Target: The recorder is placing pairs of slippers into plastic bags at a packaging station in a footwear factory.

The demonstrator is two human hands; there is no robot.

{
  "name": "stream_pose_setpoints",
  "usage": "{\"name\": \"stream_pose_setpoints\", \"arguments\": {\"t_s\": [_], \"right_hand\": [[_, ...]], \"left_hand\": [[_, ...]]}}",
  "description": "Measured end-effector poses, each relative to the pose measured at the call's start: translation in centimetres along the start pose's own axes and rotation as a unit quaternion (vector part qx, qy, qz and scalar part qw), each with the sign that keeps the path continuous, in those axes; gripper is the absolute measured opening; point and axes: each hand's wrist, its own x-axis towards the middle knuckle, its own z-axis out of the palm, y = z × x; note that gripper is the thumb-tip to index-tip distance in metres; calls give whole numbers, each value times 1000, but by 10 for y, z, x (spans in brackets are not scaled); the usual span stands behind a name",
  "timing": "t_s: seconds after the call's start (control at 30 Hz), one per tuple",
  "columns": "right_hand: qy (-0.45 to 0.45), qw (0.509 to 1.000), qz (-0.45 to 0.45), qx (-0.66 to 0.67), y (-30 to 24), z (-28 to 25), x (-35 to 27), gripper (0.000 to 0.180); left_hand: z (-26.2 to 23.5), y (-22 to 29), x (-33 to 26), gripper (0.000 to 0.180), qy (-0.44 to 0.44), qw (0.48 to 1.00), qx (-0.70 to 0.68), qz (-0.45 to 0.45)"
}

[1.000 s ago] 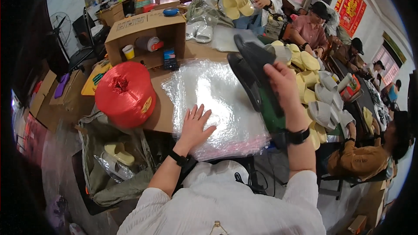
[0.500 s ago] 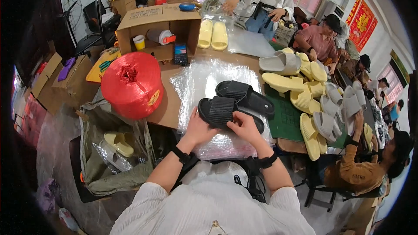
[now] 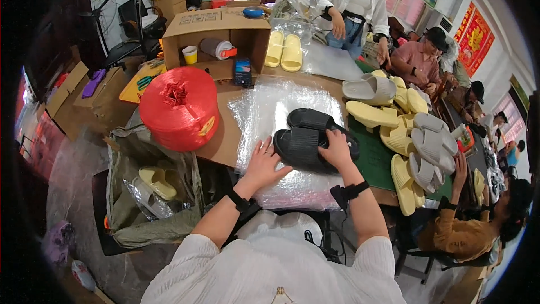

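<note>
A pair of black slide slippers (image 3: 306,135) lies stacked on a sheet of clear plastic wrap (image 3: 281,112) spread over the wooden table (image 3: 222,141). My right hand (image 3: 336,149) rests on the right side of the nearer slipper, fingers curled over it. My left hand (image 3: 263,163) lies flat with fingers spread on the plastic, touching the slipper's left end.
A big red spool of twine (image 3: 180,107) stands at the left. An open cardboard box (image 3: 216,39) holds a cup and a bottle. Yellow and grey slippers (image 3: 405,129) are piled on the right. A bag (image 3: 149,191) below holds more slippers. Other people sit and stand around the table.
The black slippers came down from my raised right hand onto the plastic. My left hand moved off the slippers to lie flat beside them.
</note>
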Motion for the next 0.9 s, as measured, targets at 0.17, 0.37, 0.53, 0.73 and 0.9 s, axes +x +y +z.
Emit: {"name": "stream_pose_setpoints", "arguments": {"t_s": [0.17,0.37,0.53,0.73,0.9], "right_hand": [[-3,1000,11,-21,-7,-2,14,35],[70,996,32,53,-12,-25,4,38],[51,992,68,89,-6,-14,-17,44],[16,982,125,142,-1,0,-31,47],[24,969,106,222,-3,5,-38,44]], "left_hand": [[-4,3,0,63,-19,1000,2,3],[-7,1,-3,59,-23,1000,-17,-4],[-28,-39,43,47,-206,971,-124,0],[-66,-115,132,23,157,943,-122,-266],[-46,-217,150,23,264,896,39,-354]]}}
